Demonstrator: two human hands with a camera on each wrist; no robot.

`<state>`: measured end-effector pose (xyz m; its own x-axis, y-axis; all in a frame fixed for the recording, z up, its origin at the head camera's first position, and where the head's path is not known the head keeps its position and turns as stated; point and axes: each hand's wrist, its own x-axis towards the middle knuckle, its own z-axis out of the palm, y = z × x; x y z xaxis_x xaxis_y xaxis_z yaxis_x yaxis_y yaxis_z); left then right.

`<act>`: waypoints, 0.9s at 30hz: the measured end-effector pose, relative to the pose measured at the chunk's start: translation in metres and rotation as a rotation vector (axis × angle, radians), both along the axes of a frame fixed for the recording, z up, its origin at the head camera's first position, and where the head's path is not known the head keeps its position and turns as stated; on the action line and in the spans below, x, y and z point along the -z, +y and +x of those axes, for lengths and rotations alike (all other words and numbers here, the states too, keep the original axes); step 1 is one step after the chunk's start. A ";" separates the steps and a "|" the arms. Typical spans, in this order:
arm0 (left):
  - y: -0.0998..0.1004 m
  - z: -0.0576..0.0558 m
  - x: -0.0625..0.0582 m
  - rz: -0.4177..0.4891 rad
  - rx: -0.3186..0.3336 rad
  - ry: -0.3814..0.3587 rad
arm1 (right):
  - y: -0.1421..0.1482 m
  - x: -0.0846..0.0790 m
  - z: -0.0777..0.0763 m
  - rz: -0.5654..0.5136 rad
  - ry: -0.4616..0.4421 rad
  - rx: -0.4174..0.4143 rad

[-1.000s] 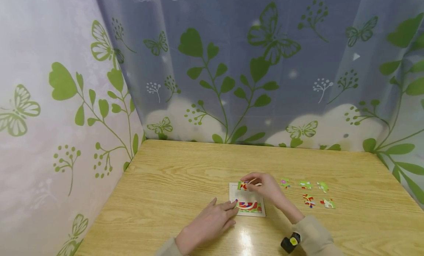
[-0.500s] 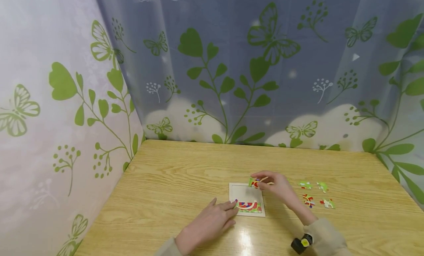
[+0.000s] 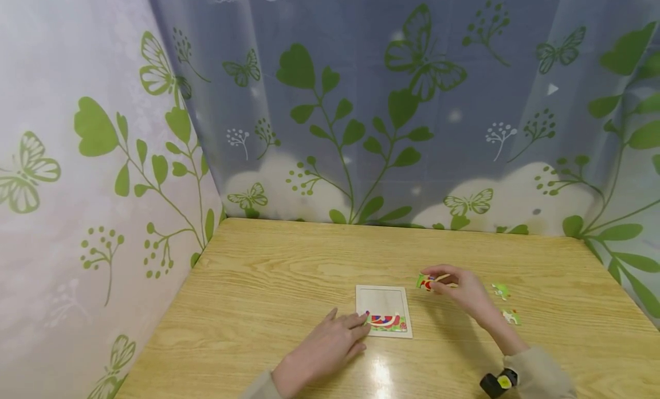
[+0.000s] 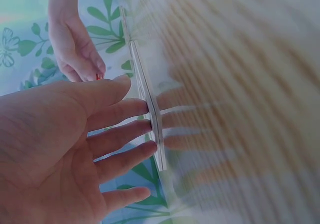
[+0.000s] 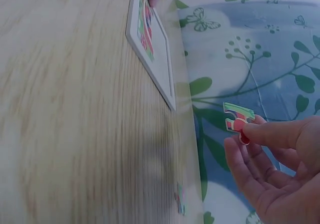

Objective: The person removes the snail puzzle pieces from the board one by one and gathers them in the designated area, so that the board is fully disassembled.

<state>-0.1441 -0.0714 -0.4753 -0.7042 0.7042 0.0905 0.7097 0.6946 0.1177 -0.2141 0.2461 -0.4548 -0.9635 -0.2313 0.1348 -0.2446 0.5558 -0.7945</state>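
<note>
My right hand [image 3: 464, 290] pinches a puzzle piece [image 5: 239, 120], red with a green edge, between thumb and fingers. In the head view it is to the right of the puzzle tray [image 3: 381, 298]. That pale, square tray lies on the table with its bottom strip filled by joined pieces [image 3: 387, 323] in red, blue and green. The left hand [image 3: 330, 344] rests at the tray's lower left, its fingers straight and spread. In the left wrist view the left fingertips [image 4: 145, 125] touch the tray's edge.
Two loose puzzle pieces, one green [image 3: 501, 291] and one white and green [image 3: 511, 316], lie to the right; others there are hidden behind the right hand. The wood table [image 3: 289, 261] meets a printed curtain [image 3: 330, 129] at the back and left.
My right hand has carried the puzzle piece from over the tray's upper part out to the right, now past the tray's edge. The left hand stays in place.
</note>
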 end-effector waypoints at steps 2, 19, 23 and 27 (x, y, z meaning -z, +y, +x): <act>0.000 0.000 0.000 -0.003 -0.006 -0.007 | 0.006 -0.001 0.001 0.020 -0.008 0.016; 0.002 -0.002 0.001 0.002 -0.011 -0.001 | 0.039 0.011 0.009 0.192 -0.069 -0.010; 0.002 -0.002 0.000 0.003 -0.013 0.001 | 0.041 0.014 0.008 0.210 -0.058 -0.024; 0.002 -0.001 -0.001 0.003 -0.013 -0.005 | 0.042 0.018 0.006 0.226 -0.063 -0.029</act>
<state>-0.1456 -0.0692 -0.4738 -0.7139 0.6945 0.0896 0.6999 0.7035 0.1231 -0.2086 0.2886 -0.4728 -0.9609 -0.2765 0.0161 -0.2167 0.7145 -0.6652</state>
